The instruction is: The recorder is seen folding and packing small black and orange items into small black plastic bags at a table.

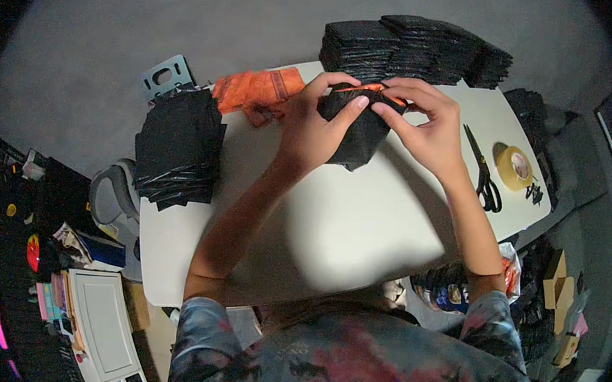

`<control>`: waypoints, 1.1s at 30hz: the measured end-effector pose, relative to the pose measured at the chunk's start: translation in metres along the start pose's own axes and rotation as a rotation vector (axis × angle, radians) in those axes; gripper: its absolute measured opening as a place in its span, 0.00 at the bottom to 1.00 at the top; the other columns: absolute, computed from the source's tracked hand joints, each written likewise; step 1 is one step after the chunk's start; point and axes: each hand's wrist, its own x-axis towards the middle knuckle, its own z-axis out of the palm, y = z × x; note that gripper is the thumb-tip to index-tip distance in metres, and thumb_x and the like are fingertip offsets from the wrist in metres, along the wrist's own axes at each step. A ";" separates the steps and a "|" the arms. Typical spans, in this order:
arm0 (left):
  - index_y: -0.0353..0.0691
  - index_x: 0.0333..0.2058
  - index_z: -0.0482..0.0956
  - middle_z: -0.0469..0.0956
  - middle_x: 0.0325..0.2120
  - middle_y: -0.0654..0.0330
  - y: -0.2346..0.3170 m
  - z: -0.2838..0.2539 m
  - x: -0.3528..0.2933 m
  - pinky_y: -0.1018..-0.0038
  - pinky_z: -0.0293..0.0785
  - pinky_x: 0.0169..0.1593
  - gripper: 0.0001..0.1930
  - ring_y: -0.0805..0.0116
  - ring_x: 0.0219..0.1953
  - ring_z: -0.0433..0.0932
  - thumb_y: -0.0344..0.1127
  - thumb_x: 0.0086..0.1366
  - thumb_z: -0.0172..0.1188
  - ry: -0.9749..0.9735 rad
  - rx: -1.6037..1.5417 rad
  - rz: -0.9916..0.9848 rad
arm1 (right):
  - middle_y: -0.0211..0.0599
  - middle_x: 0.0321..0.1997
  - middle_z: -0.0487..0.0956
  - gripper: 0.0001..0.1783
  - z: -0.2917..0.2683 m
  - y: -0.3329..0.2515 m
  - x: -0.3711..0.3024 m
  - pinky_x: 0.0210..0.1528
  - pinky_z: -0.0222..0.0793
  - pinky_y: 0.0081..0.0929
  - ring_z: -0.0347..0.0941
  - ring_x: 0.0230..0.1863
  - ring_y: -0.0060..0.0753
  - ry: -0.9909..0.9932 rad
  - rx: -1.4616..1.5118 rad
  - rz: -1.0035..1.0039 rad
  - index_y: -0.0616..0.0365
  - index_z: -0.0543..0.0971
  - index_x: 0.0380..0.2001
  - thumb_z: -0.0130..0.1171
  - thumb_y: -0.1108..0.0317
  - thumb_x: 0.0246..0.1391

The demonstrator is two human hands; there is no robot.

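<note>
Between my two hands, above the far part of the white table (332, 222), is a black pouch or bag (358, 137) with orange showing along its upper edge. My left hand (320, 116) pinches the edge on one side, thumb toward me. My right hand (425, 118) grips the other side, its thumb close to the left one. The pouch's lower corner hangs toward me. Just left of my left hand lies a crumpled orange printed piece (256, 92), perhaps a bag. What my fingertips hold inside the opening is hidden.
A stack of black flat pieces (179, 143) stands at the left; taller black stacks (413, 47) line the far edge. To the right lie black scissors (483, 174), a tape roll (514, 168) and small black bits (534, 193). A grey chair (113, 192) stands beside the table.
</note>
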 end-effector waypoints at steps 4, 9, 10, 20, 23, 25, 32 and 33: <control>0.39 0.49 0.81 0.86 0.43 0.54 -0.004 -0.008 0.003 0.67 0.80 0.52 0.17 0.63 0.47 0.86 0.38 0.65 0.71 -0.012 -0.034 -0.034 | 0.42 0.40 0.88 0.10 -0.005 -0.002 0.006 0.37 0.82 0.26 0.85 0.37 0.31 -0.010 -0.060 -0.017 0.64 0.89 0.36 0.75 0.69 0.52; 0.38 0.49 0.83 0.87 0.43 0.55 0.001 -0.013 0.004 0.70 0.81 0.51 0.17 0.66 0.46 0.86 0.39 0.64 0.73 -0.037 -0.152 -0.072 | 0.41 0.39 0.88 0.09 -0.010 -0.003 0.011 0.38 0.82 0.25 0.85 0.37 0.31 -0.066 -0.046 0.008 0.63 0.88 0.35 0.74 0.69 0.54; 0.38 0.48 0.84 0.87 0.42 0.55 0.003 -0.014 0.004 0.70 0.81 0.51 0.17 0.67 0.45 0.86 0.39 0.64 0.73 -0.067 -0.069 -0.104 | 0.42 0.40 0.88 0.09 -0.012 -0.005 0.012 0.39 0.81 0.25 0.85 0.38 0.31 -0.059 -0.043 -0.020 0.63 0.88 0.36 0.74 0.70 0.54; 0.38 0.48 0.85 0.88 0.42 0.56 -0.001 -0.012 0.004 0.71 0.81 0.51 0.17 0.68 0.45 0.86 0.37 0.63 0.74 -0.018 -0.163 -0.081 | 0.43 0.46 0.86 0.09 -0.004 -0.018 0.020 0.48 0.79 0.28 0.85 0.43 0.37 -0.070 -0.076 -0.134 0.63 0.88 0.36 0.72 0.71 0.52; 0.37 0.48 0.85 0.88 0.43 0.56 0.001 -0.014 0.004 0.70 0.81 0.52 0.18 0.68 0.45 0.86 0.37 0.63 0.74 -0.033 -0.176 -0.102 | 0.43 0.46 0.86 0.08 -0.002 -0.016 0.024 0.49 0.79 0.30 0.85 0.44 0.37 -0.147 -0.067 -0.071 0.62 0.89 0.36 0.72 0.70 0.53; 0.37 0.48 0.85 0.87 0.43 0.55 0.002 -0.014 0.005 0.71 0.80 0.53 0.17 0.68 0.47 0.86 0.37 0.62 0.75 -0.031 -0.146 -0.060 | 0.42 0.46 0.86 0.08 -0.002 -0.009 0.028 0.49 0.79 0.30 0.85 0.44 0.37 -0.176 -0.004 -0.044 0.62 0.89 0.36 0.72 0.70 0.53; 0.40 0.59 0.77 0.85 0.49 0.54 -0.020 -0.023 0.012 0.70 0.79 0.55 0.33 0.67 0.50 0.84 0.39 0.56 0.80 -0.119 -0.190 0.035 | 0.44 0.51 0.86 0.07 -0.003 0.001 0.042 0.53 0.79 0.31 0.84 0.48 0.38 -0.209 0.113 0.102 0.61 0.89 0.36 0.70 0.70 0.55; 0.41 0.64 0.71 0.83 0.52 0.52 -0.022 -0.026 0.014 0.70 0.78 0.57 0.40 0.66 0.53 0.83 0.40 0.54 0.82 -0.187 -0.270 -0.028 | 0.45 0.52 0.86 0.07 -0.005 0.002 0.044 0.53 0.78 0.32 0.84 0.48 0.39 -0.118 0.112 0.113 0.60 0.89 0.36 0.70 0.70 0.55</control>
